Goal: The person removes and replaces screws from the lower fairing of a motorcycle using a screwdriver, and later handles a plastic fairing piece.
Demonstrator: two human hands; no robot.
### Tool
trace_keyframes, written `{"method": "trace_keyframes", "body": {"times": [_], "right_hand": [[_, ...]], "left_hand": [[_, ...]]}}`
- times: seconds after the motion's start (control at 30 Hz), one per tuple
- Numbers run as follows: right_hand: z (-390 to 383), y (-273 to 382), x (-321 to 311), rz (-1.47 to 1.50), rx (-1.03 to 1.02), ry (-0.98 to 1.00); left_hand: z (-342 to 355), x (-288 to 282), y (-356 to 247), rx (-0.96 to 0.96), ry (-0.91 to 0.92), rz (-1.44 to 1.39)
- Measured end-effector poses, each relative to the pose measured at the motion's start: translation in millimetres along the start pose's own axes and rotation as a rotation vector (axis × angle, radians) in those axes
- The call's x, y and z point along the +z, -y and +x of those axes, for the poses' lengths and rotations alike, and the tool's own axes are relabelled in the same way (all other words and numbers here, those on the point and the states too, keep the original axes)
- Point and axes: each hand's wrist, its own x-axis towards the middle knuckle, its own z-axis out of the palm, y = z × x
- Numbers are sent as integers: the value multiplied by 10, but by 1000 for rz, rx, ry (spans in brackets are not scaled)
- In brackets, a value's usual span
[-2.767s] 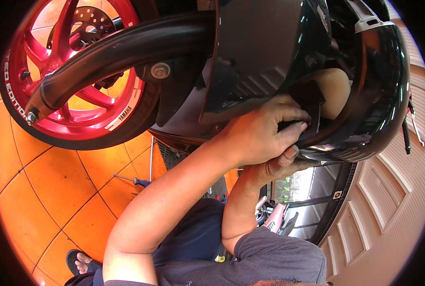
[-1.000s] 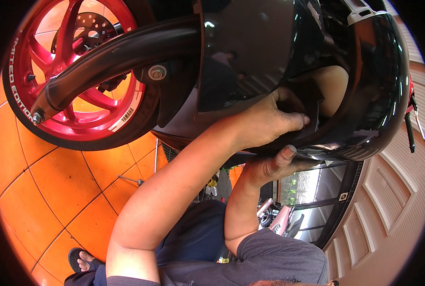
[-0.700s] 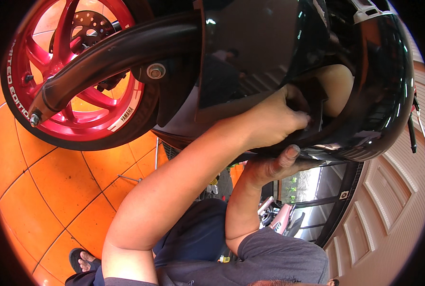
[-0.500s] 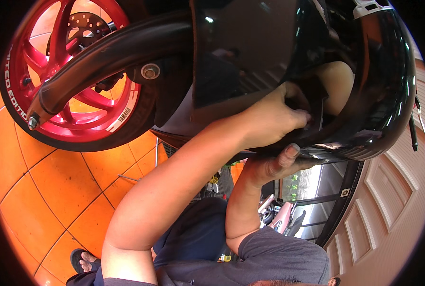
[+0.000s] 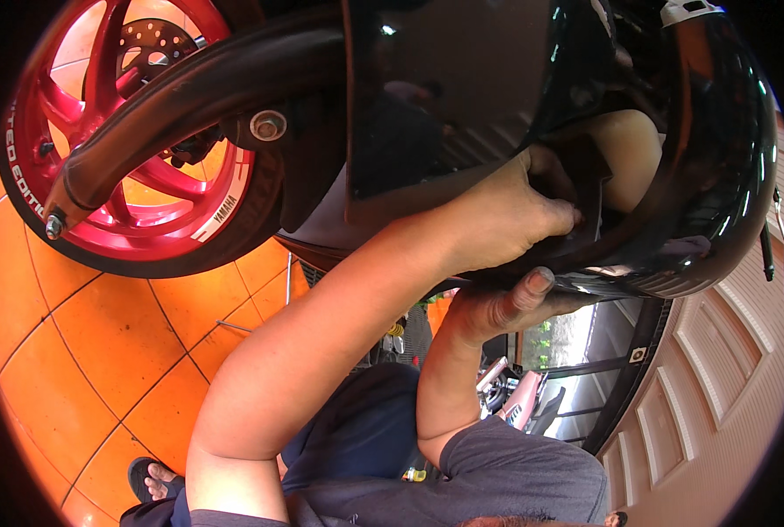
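A motorbike's glossy black body panel (image 5: 444, 114) fills the upper middle, beside a curved black outer cover (image 5: 717, 149). My left hand (image 5: 510, 220) reaches into the gap between them. Its thumb and fingers are curled together by a dark inner edge; the fingertips are partly hidden, and what they hold cannot be made out. A smooth beige rounded part (image 5: 633, 158) shows in the gap, just beyond that hand. Below, my right hand (image 5: 515, 303) lies against the underside of the cover, thumb raised and apart, fingers stretched out along it and partly hidden.
A red wheel (image 5: 75, 114) with a black tyre and a brake disc stands at upper left, crossed by a thick black tube (image 5: 207, 79). Orange floor tiles (image 5: 119, 334) lie below. A pink motorbike part (image 5: 522, 400) and a ribbed pale surface (image 5: 673, 404) show at right.
The wheel, tube and panel appear slightly further left, and the curved cover a little further right. Both hands stay in nearly the same places and poses.
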Motion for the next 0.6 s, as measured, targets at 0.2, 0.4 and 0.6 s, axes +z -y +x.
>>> {"method": "trace_keyframes", "body": {"times": [0.2,0.4,0.6], "right_hand": [[-19,45,15,-17,56,14],[-25,19,6,-36,33,-2],[-34,15,45,-57,11,-12]], "left_hand": [[-44,3,39,-16,24,-135],[-3,25,60,1,16,-73],[-17,-10,30,-8,10,-111]]}}
